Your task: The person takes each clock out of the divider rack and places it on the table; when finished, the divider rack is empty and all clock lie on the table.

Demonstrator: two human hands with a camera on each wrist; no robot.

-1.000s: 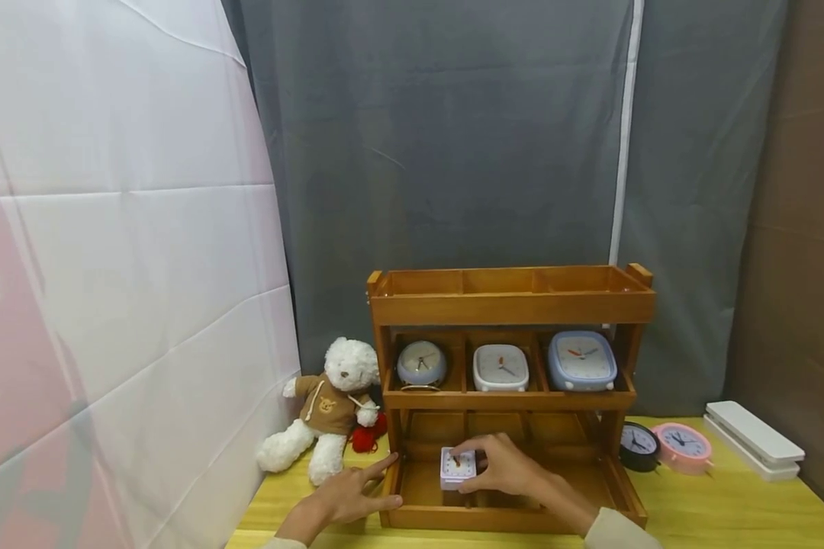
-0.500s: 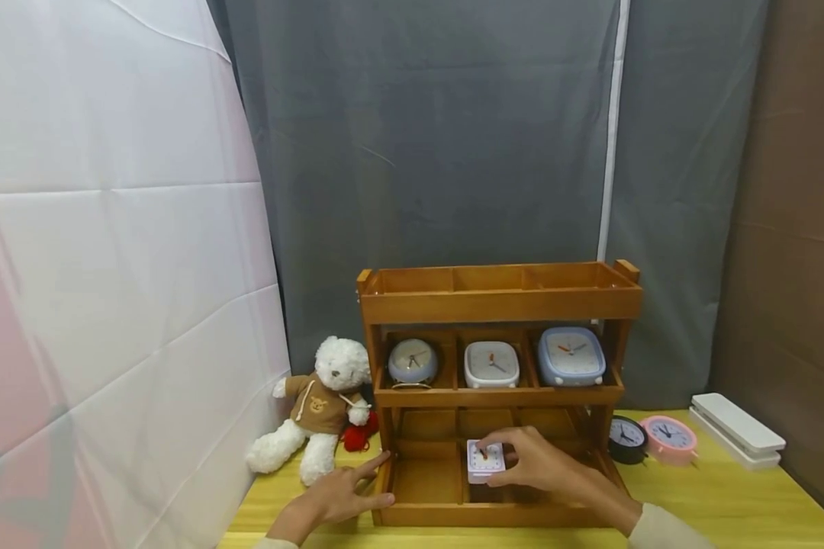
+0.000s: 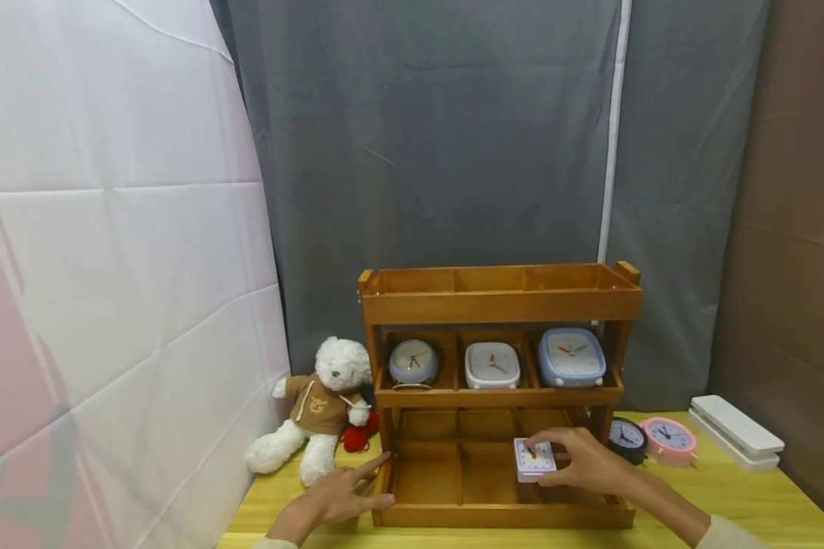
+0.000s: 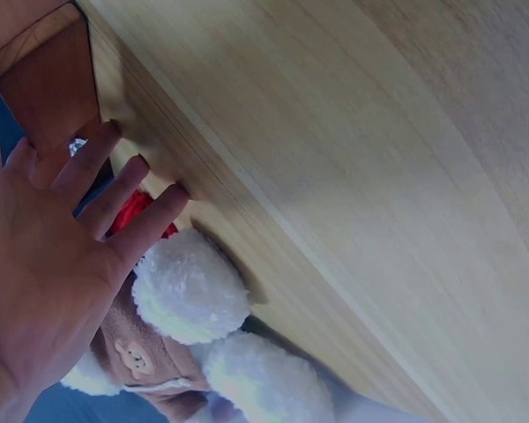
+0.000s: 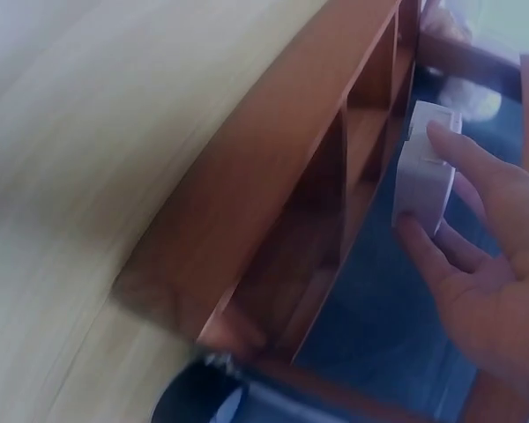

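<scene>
My right hand point(image 3: 584, 460) pinches a small square white-and-lilac alarm clock point(image 3: 535, 463) between thumb and fingers. The clock is in front of the bottom tier's right part, and the right wrist view shows its pale casing point(image 5: 425, 172) held up apart from the compartments. Spread at the lower left corner of the wooden shelf point(image 3: 501, 517), my left hand point(image 3: 336, 494) touches its side with extended fingers. On the middle tier stand a round bluish clock point(image 3: 413, 361), a white clock point(image 3: 492, 365) and a blue clock point(image 3: 572, 357), one in each compartment.
A white teddy bear point(image 3: 323, 404) in a brown hoodie sits left of the shelf, beside something red point(image 3: 360, 433). On the right lie a black clock point(image 3: 627, 440), a pink clock point(image 3: 669, 440) and a white flat object point(image 3: 738, 431). Grey cloth hangs behind.
My right hand has carried the small alarm clock rightward across the bottom tier, from the left part to the right part. The left hand stays at the shelf's corner. The head view shifted slightly.
</scene>
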